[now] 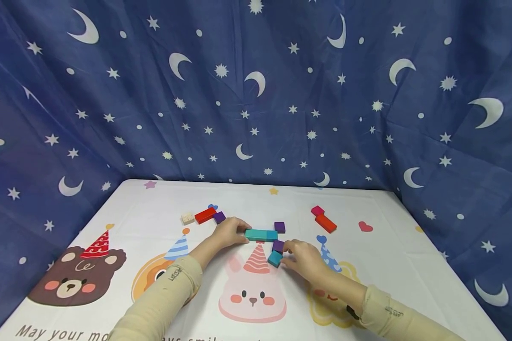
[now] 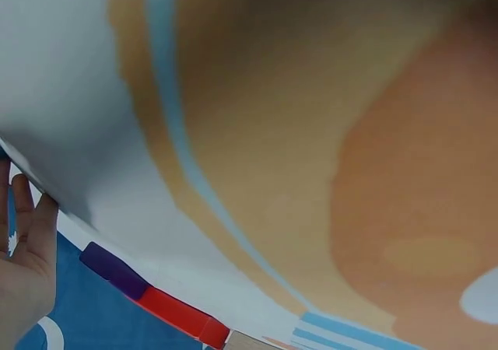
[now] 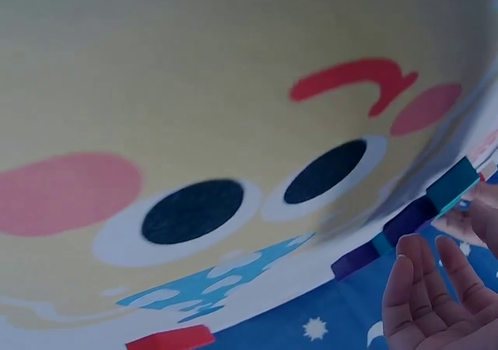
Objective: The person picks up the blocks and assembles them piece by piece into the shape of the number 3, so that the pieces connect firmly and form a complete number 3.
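My left hand [image 1: 231, 232] pinches the left end of a long turquoise block [image 1: 256, 235], finger on the far side and thumb on the near side. A blue cube [image 1: 272, 235] adjoins that block's right end. Behind it sits a purple cube [image 1: 279, 227], and in front another purple cube [image 1: 278, 246]. Touching this one is a tilted teal cube [image 1: 275, 258]. The right hand [image 1: 305, 258] rests at their right side, forefinger at the purple cube and thumb by the teal one, fingers loosely bent. In the right wrist view, its fingers [image 3: 455, 276] show close to these blocks.
Back left lie a cream block [image 1: 187, 218], a red block [image 1: 205, 215] and a purple cube [image 1: 219, 217]. A pink cube [image 1: 317, 210] touches an orange-red block [image 1: 326, 223] at the back right. A blue starry curtain [image 1: 256, 94] hangs behind the printed white tablecloth [image 1: 379, 265].
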Demonstrator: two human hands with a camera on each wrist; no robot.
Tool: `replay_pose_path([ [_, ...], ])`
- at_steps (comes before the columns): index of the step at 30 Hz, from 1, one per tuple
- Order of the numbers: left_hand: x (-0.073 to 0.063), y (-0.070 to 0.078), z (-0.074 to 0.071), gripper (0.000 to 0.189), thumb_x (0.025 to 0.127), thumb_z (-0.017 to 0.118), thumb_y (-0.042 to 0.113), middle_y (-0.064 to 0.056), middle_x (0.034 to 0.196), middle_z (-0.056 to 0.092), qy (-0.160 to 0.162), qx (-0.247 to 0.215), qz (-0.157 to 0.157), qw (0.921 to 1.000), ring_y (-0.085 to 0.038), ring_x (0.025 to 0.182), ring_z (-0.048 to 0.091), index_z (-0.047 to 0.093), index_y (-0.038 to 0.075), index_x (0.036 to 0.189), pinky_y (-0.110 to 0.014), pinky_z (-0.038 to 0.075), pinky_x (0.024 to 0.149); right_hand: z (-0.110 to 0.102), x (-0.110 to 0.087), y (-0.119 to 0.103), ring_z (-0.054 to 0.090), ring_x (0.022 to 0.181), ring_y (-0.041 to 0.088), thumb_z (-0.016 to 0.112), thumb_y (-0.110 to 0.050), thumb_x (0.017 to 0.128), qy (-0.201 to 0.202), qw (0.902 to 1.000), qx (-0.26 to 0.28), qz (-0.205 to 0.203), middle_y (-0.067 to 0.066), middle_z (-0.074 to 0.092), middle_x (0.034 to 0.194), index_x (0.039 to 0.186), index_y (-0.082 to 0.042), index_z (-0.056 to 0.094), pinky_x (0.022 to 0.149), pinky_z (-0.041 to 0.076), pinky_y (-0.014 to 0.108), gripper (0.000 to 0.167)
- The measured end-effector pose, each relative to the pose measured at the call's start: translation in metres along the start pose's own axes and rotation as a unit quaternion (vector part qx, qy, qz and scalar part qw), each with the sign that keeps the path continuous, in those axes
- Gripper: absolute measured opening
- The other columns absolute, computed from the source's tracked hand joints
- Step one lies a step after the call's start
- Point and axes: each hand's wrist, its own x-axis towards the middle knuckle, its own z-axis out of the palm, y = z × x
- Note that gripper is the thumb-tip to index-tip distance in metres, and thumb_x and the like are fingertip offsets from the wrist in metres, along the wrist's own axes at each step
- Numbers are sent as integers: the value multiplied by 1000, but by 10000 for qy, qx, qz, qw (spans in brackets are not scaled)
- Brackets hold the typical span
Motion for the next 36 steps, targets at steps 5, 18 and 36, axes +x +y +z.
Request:
replay_pose_path([
  [5, 2, 1, 1, 30, 73, 79, 12, -5, 103, 71, -49, 138, 75, 9999, -19, 95, 61, 73, 9, 102, -40, 48, 94, -5, 0, 6, 61, 70, 17, 79, -12, 73, 214, 9997, -39, 77, 6, 67, 80, 86, -6, 67, 64, 53, 29, 19],
  [18, 4, 0, 0, 36, 74, 78, 13, -6, 104, 69, -232, 296, 5, 9993, -20, 93, 59, 71, 10, 109, -40, 49, 90, -21, 5, 30, 61, 71, 17, 78, -16, 75, 187, 9991, -173, 347, 7, 68, 83, 88, -6, 66, 69, 54, 32, 20],
  [36, 15, 16, -17, 40, 80, 74, 20, -11, 114, 68, -1012, 263, 265, 9942, -27, 105, 62, 66, 4, 116, -40, 49, 94, -31, -3, 61, 61, 68, 18, 76, -13, 77, 340, 9978, -390, 406, 9, 67, 82, 89, -3, 66, 67, 54, 33, 19],
])
